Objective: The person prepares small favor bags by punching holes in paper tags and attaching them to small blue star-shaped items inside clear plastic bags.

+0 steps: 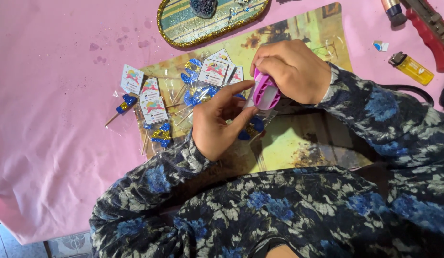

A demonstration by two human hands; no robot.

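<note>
A pink cloth (pixel 55 119) is spread over the table, and a printed placemat with a faded yellow-green picture (pixel 298 143) is laid on it under the hands. Far left of the grip, small clear plastic packets with white printed header cards (pixel 153 107) are scattered; inside each one, blue and gold glitter shapes on thin wooden sticks (pixel 161 134) are seen. More of these packets are heaped just left of and above the grip.

The left hand (pixel 217 124) is seen with thumb and fingers pressed together on one clear packet, which is pinched at its top edge and held against the tool. Immediately right of that pinch, a small purple and pink plastic punch (pixel 265 91) is clamped over the packet's edge. It is gripped from above by the right hand (pixel 293 69), whose fingers are curled shut around it.

Above the grip, an oval tray with a gold glitter rim (pixel 184 40) is set; a dark round object is held in it. Well to the right, a yellow lighter (pixel 415 69) and a red-handled tool (pixel 429 33) are laid on the cloth.
</note>
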